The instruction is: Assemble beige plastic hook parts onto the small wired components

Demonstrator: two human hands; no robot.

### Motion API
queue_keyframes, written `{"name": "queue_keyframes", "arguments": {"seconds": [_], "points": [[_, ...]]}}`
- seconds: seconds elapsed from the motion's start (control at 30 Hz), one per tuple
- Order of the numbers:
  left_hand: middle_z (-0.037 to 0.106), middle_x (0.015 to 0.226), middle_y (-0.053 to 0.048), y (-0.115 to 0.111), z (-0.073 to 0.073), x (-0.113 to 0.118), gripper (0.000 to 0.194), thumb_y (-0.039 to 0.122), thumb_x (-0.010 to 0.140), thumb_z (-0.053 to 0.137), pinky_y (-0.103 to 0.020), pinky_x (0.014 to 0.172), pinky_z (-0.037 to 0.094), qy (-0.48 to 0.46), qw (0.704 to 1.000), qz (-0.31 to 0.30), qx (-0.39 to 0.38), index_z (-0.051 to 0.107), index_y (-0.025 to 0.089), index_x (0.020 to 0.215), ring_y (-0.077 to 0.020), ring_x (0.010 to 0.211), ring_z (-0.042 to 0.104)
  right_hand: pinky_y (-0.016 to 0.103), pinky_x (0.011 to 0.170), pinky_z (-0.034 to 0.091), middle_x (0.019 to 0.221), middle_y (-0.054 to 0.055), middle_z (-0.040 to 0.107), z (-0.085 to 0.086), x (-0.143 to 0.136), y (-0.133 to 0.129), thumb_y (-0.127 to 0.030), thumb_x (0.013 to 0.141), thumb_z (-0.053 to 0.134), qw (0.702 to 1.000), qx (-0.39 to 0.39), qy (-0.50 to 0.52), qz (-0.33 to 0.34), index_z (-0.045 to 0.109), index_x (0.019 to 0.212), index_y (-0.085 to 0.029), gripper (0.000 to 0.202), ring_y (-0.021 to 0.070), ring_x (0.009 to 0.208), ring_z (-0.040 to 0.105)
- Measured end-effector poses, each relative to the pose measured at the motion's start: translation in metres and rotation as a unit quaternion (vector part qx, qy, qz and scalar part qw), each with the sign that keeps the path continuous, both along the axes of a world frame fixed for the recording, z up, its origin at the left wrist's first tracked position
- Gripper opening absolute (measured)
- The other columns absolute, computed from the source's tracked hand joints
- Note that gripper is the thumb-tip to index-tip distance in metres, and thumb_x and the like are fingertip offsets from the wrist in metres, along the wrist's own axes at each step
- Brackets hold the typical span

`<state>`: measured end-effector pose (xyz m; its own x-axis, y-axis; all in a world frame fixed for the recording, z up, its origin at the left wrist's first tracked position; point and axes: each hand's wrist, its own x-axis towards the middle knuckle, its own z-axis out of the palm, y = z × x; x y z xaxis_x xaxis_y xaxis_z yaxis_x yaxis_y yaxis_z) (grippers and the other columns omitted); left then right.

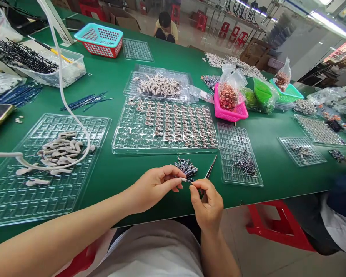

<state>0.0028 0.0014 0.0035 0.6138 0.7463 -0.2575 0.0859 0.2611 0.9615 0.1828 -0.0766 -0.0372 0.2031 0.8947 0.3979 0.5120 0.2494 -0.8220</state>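
Left forearm's (83, 227) grip (155, 188) pinches white piece (183, 179) at fingertips (176, 182).

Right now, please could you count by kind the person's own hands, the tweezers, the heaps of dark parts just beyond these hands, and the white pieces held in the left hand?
Hands: 2, the left hand and the right hand
Tweezers: 1 pair, at the right hand
Heap of dark parts: 1
White piece: 1
Total: 5

Small white piece (183, 179) in left hand (158, 186), dark strip (189, 182) and tweezers (211, 167) in right hand (207, 204).
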Motion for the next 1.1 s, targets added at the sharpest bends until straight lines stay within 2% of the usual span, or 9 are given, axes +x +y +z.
{"name": "queue_keyframes", "arguments": {"seconds": [0.17,0.53,0.67,0.93,1.1], "points": [[0.071,0.101,-0.005,0.0002,-0.0017,-0.0016,0.024,0.036,0.093,0.059,-0.03,0.081,0.053,0.047,0.994,-0.002,0.1,0.069,0.019,0.107,-0.0194,0.088,0.065,0.026,0.063,0.048,0.08,0.0,0.065,0.0005,-0.0005,0.0007,-0.017,0.09,0.06,0.999,0.007,-0.032,-0.002,0.063,0.089,-0.022,0.005,0.0128,0.069,0.059],[0.074,0.099,-0.004,0.0035,0.0032,-0.0033,0.02,0.031,0.094,0.056,-0.028,0.082,0.051,0.1,0.964,-0.024,0.245,0.071,0.021,0.103,-0.0204,0.091,0.068,0.027,0.064,0.048,0.079,-0.001,0.066,0.0017,-0.0011,0.0032,-0.015,0.088,0.06,0.998,0.007,-0.054,0.021,0.063,0.09,-0.022,0.008,0.0127,0.069,0.061],[0.074,0.1,-0.004,0.0027,-0.0004,-0.0028,0.02,0.03,0.095,0.056,-0.028,0.082,0.051,0.1,0.963,-0.025,0.249,0.071,0.022,0.104,-0.0205,0.092,0.068,0.028,0.065,0.049,0.082,0.001,0.069,0.0022,-0.0006,0.0032,-0.015,0.09,0.06,0.998,0.009,-0.046,0.033,0.065,0.094,-0.022,0.01,0.0138,0.071,0.063],[0.075,0.099,-0.004,0.0015,-0.0003,-0.0007,0.021,0.033,0.095,0.056,-0.028,0.08,0.05,0.098,0.974,-0.047,0.2,0.072,0.022,0.104,-0.0202,0.09,0.067,0.029,0.07,0.054,0.088,0.002,0.072,0.0036,-0.0005,0.0024,-0.015,0.092,0.062,0.999,0.012,-0.021,0.03,0.068,0.1,-0.023,0.013,0.0154,0.079,0.068],[0.074,0.098,-0.004,-0.0002,0.0009,0.0,0.02,0.033,0.093,0.058,-0.028,0.079,0.051,0.089,0.977,-0.031,0.194,0.071,0.022,0.102,-0.0205,0.089,0.067,0.028,0.07,0.054,0.088,0.002,0.072,0.004,0.0,0.0025,-0.016,0.09,0.064,0.999,0.013,-0.012,0.032,0.069,0.1,-0.023,0.013,0.0147,0.079,0.068]]}}
